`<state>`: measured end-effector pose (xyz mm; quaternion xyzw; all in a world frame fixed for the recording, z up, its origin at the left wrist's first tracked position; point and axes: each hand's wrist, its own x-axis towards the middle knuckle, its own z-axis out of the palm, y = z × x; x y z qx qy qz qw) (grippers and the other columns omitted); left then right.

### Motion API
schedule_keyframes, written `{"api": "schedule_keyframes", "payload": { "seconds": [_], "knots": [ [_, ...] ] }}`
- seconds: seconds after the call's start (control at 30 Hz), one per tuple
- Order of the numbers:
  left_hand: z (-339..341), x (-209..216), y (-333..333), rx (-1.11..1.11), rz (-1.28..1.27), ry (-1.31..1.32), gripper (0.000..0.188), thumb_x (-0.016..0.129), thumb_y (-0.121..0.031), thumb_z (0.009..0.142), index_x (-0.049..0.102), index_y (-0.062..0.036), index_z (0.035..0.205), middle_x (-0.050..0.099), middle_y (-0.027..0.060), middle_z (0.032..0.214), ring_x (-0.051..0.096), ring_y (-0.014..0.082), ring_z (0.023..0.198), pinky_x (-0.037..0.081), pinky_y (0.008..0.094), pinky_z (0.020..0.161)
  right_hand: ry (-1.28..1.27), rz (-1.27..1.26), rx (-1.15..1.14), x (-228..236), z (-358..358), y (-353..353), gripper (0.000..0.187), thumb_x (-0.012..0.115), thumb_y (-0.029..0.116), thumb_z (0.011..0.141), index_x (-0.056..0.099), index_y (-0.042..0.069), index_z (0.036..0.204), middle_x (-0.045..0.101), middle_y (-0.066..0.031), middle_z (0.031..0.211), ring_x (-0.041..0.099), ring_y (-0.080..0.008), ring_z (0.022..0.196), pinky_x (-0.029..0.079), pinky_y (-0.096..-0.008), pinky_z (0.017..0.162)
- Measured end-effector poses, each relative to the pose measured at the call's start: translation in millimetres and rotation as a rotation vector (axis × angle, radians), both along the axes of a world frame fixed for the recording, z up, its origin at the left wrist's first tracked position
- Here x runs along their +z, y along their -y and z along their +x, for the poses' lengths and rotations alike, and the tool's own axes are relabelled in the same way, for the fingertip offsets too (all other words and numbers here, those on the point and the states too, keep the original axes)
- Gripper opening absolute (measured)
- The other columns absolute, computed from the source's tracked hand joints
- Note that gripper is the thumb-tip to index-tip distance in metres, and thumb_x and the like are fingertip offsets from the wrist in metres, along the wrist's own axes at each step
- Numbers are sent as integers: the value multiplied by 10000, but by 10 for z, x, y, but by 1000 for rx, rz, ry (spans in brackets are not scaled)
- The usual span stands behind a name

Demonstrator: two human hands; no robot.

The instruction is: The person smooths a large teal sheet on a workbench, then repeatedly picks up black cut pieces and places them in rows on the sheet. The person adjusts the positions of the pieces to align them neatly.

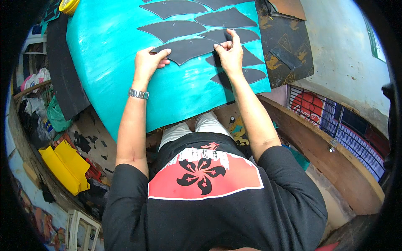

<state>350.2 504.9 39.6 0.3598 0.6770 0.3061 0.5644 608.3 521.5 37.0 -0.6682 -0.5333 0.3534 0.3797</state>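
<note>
A long dark grey cut-out piece (186,51) with pointed ends and a peaked lower edge lies between my hands, over the teal sheet (104,79). My left hand (148,62) pinches its left end, thumb on top. At the right end, my right hand (230,53) grips the tip between thumb and fingers, its index finger pointing up. Several similar dark pieces with pale outlines rest on the sheet, among them one leaf-shaped piece (171,29) just beyond the held one. Another dark piece (245,76) sits below my right hand, partly covered by my wrist.
A yellow round container (68,6) stands at the far left corner. Dark patterned material (293,50) extends past the sheet's right side. Bags, a folded yellow sheet (67,167) and dark scraps lie lower left. A wooden ledge (326,150) and barred window (335,121) are at right.
</note>
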Motion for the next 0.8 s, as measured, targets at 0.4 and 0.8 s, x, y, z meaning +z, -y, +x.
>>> {"api": "schedule_keyframes", "payload": {
  "seconds": [0.4, 0.8],
  "knots": [
    [50, -7, 20, 3, 56, -102, 284, 802, -225, 813, 720, 31, 904, 729, 89, 713, 702, 106, 611, 527, 215, 535, 36, 2, -6, 14, -30, 49, 700, 757, 16, 771, 467, 57, 1407, 616, -16, 777, 570, -85, 696, 521, -251, 701],
    [84, -17, 44, -7, 69, -162, 300, 804, -249, 833, 717, 21, 930, 725, 66, 741, 688, 97, 611, 505, 201, 535, 213, -12, 41, 32, -83, 17, 736, 702, 29, 777, 399, 59, 1447, 600, -44, 759, 596, -128, 678, 530, -282, 684]
  ]
}}
